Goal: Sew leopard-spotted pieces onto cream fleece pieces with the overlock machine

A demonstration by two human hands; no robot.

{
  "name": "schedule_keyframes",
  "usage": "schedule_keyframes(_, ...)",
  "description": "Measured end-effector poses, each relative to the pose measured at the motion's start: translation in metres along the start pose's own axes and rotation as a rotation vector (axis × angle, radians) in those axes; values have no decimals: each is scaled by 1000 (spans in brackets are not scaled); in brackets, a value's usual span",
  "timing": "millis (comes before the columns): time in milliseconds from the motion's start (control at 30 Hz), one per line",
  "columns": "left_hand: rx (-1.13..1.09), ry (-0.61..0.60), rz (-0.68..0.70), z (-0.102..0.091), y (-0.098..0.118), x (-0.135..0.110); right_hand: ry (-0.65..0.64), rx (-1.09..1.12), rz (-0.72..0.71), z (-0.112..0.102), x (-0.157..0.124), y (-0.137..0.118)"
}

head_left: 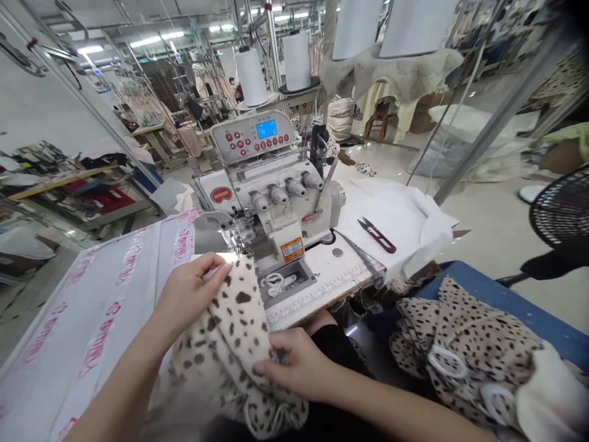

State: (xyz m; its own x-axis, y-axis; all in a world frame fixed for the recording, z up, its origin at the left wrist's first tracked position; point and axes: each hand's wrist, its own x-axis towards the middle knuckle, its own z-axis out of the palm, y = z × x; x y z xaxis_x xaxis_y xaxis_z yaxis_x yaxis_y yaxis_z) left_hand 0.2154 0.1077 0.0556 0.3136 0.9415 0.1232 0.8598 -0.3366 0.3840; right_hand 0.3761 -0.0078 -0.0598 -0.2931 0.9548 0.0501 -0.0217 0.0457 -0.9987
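Note:
A cream fleece piece with dark spots (234,331) lies on the machine table in front of a white overlock sewing machine (276,202). My left hand (191,291) rests on the fabric's upper left edge, fingers curled and pinching it close to the presser foot (234,236). At the fabric's lower right my right hand (299,365) has closed its fingers around a fold. The fabric's lower end hangs off the table toward my lap.
Thread snips (377,235) lie on white cloth (405,227) right of the machine. A pile of spotted pieces (464,350) sits on a blue surface at lower right. Thread cones (252,77) stand behind the machine. A black fan (564,212) is at far right.

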Motion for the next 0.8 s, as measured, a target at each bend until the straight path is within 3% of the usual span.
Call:
schedule_keyframes(333,10,-4,-94,-3,6,7,-9,50,66,-6,8,-1)
schedule_keyframes(533,34,47,-64,0,2,12,3,9,104,-10,13,-13)
schedule_keyframes(600,57,133,43,4,-1,10,6,-4,113,-10,14,-14)
schedule_keyframes(733,230,311,493,14,-5,1,-14,-18,122,-6,14,-5)
schedule_keyframes(800,340,345,616,20,-3,-7,-4,-25,110,-3,13,0)
